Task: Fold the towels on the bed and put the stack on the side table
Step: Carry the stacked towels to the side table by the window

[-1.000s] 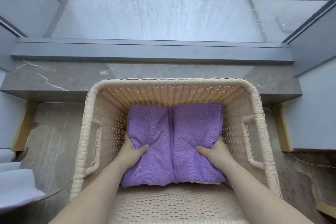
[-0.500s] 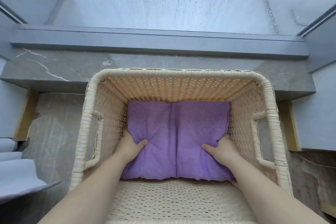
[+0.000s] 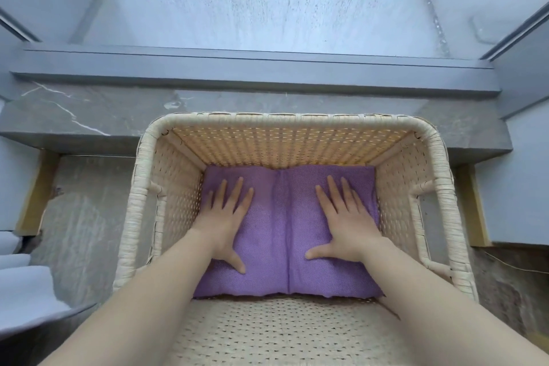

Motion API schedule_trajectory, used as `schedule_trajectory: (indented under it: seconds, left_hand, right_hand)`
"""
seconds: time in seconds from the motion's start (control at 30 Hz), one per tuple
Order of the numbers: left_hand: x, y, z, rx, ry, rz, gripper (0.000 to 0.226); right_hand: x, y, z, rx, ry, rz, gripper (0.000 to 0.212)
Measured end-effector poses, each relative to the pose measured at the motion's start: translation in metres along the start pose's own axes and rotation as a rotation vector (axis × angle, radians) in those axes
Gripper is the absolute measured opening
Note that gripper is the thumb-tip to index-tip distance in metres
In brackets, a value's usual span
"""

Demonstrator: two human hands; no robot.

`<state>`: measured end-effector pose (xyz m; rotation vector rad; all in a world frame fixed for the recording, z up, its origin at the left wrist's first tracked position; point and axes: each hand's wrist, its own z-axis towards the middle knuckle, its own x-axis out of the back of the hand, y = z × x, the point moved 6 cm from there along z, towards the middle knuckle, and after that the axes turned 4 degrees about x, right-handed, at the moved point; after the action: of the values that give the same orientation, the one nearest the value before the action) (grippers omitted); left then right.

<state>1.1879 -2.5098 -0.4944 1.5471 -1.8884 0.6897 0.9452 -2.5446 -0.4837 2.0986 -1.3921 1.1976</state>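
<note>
A folded purple towel [image 3: 285,235] lies flat on the bottom of a cream wicker basket [image 3: 139,187], against its far wall, with a crease down its middle. My left hand [image 3: 225,217] rests palm down on the towel's left half, fingers spread. On the right half lies my right hand [image 3: 344,220], also flat with fingers apart. Neither hand grips the cloth.
The basket stands on a stone floor before a grey marble window sill [image 3: 89,116] and a large window. White bedding [image 3: 20,291] shows at the lower left edge. A thin cable [image 3: 511,264] runs along the floor at the right.
Both hands let go of the towel's side edges and moved onto its top, palms flat. The towel settled against the basket's far wall.
</note>
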Motion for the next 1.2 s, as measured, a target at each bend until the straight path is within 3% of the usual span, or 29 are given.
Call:
schedule_trajectory:
  seconds: [0.2,0.43,0.53,0.6,0.73,1.0,1.2]
  left_hand:
    - [-0.033,-0.022,0.017,0.065,-0.043,0.016,0.162]
    - [-0.021,-0.019,0.011,0.095,-0.093,0.174,0.159]
    - [-0.002,-0.025,0.005,0.137,-0.079,0.329,0.161]
    - [0.004,-0.030,0.002,0.170,-0.078,0.423,0.161]
    - [-0.002,-0.032,0.005,0.230,-0.132,0.547,0.158]
    - [-0.007,-0.029,0.005,0.236,-0.159,0.623,0.154]
    - [0.005,-0.024,-0.023,0.224,-0.190,0.563,0.153]
  right_hand:
    - [-0.030,0.032,0.019,0.016,-0.037,0.120,0.141]
    - [-0.016,0.030,0.019,0.043,0.001,0.065,0.144]
    - [0.011,0.030,0.015,-0.029,0.178,-0.048,0.123]
    - [0.018,0.030,0.013,-0.081,0.192,-0.125,0.112]
    - [0.007,0.034,0.016,-0.116,0.162,-0.093,0.121]
    - [-0.008,0.039,0.026,-0.072,0.041,-0.002,0.112]
    - [-0.011,0.028,-0.016,0.016,-0.215,-0.218,0.148]
